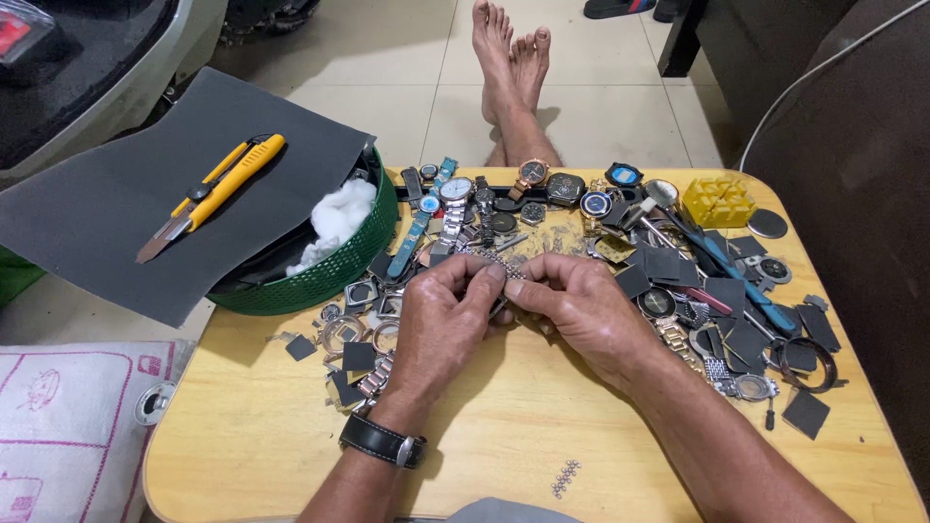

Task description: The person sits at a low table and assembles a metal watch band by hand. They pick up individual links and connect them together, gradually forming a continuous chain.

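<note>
My left hand [441, 320] and my right hand [581, 305] meet over the middle of a small yellow table [504, 426]. Together they pinch a silver metal watch bracelet [504, 265], whose links stick out above my fingertips. My left wrist wears a black strap [380, 441]. Several watches [455, 194], watch cases and loose bands lie in a heap just beyond my hands. A few tiny metal links [565, 477] lie near the table's front edge.
A green basket [339, 266] with white cotton [339, 218] stands at the table's left, under a dark grey sheet [116, 213] carrying a yellow utility knife [213, 194]. A yellow watch holder block [717, 200] sits at the back right. Dark square pieces [746, 339] litter the right side. Bare feet [509, 58] rest on the floor beyond.
</note>
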